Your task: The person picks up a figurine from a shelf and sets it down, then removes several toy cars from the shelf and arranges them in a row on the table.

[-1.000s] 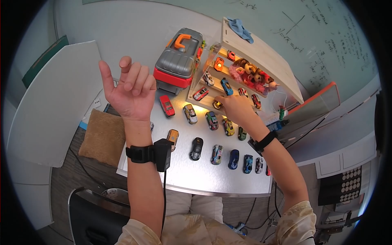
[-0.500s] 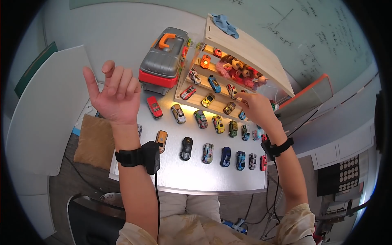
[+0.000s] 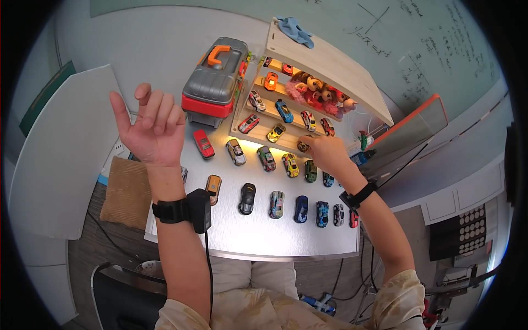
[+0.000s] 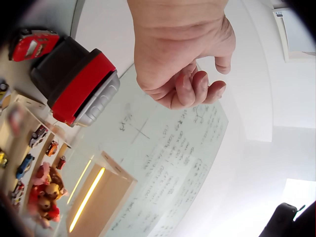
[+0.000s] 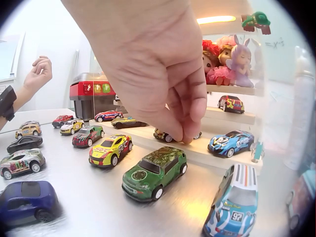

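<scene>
My right hand (image 3: 329,154) reaches to the lowest tier of a lit wooden display shelf (image 3: 258,133). Its thumb and fingers pinch a small brown-and-gold toy car (image 5: 162,135), which they partly cover in the right wrist view. On the same tier sit a yellow toy car (image 3: 276,133) to its left and a blue toy car (image 5: 231,143) to its right. A green toy car (image 5: 154,173) stands on the table just in front. Raised over the table's left side, my left hand (image 3: 154,124) holds nothing, its palm up and its fingers loosely bent.
Several toy cars stand in rows on the metal table (image 3: 242,236). A grey-and-red toolbox (image 3: 214,82) is left of the shelf. Dolls (image 3: 322,96) fill an upper compartment, and a blue cloth (image 3: 296,33) lies on top. A bottle (image 3: 363,158) stands at the right.
My right hand has left the yellow car, moved right along the shelf, then come back left to the brown-and-gold car. The left hand keeps its pose while the head view shifts.
</scene>
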`<action>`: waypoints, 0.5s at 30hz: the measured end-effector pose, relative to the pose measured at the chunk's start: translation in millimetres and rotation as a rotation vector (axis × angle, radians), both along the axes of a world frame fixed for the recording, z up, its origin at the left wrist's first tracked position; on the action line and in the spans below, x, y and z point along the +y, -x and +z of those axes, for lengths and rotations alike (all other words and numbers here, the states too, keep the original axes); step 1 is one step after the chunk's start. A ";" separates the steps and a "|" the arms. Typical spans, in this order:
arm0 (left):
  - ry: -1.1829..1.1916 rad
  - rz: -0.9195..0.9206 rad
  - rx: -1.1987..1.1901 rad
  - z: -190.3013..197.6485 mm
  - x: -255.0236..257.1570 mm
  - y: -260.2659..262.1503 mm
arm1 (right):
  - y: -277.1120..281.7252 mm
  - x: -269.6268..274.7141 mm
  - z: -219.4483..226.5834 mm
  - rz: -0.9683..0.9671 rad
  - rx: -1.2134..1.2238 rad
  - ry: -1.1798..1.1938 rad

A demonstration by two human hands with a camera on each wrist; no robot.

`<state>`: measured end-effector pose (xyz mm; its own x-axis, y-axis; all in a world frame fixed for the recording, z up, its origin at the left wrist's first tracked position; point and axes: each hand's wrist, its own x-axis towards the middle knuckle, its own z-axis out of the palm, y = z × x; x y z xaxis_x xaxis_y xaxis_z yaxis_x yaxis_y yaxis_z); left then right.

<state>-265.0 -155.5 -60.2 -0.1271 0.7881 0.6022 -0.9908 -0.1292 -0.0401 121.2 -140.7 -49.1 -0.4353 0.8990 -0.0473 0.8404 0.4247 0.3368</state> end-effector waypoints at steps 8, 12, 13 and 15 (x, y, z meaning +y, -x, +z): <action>0.001 -0.002 -0.005 0.3 -0.2 -1.0 | 11.7 -0.5 3.6 -0.012 0.009 0.009; -0.006 -0.002 0.005 -0.6 0.3 -0.1 | 9.9 2.1 1.1 0.001 0.020 0.012; -0.008 -0.007 0.007 -1.1 0.6 0.8 | 10.2 1.3 2.1 -0.003 0.034 0.009; -0.009 -0.011 0.012 -1.3 0.8 1.3 | 10.7 -3.6 8.0 -0.019 0.062 0.002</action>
<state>-266.4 -154.7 -61.4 -0.1110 0.7838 0.6109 -0.9926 -0.1178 -0.0292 110.6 -144.3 -41.1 -0.4200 0.9072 -0.0230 0.8677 0.4089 0.2826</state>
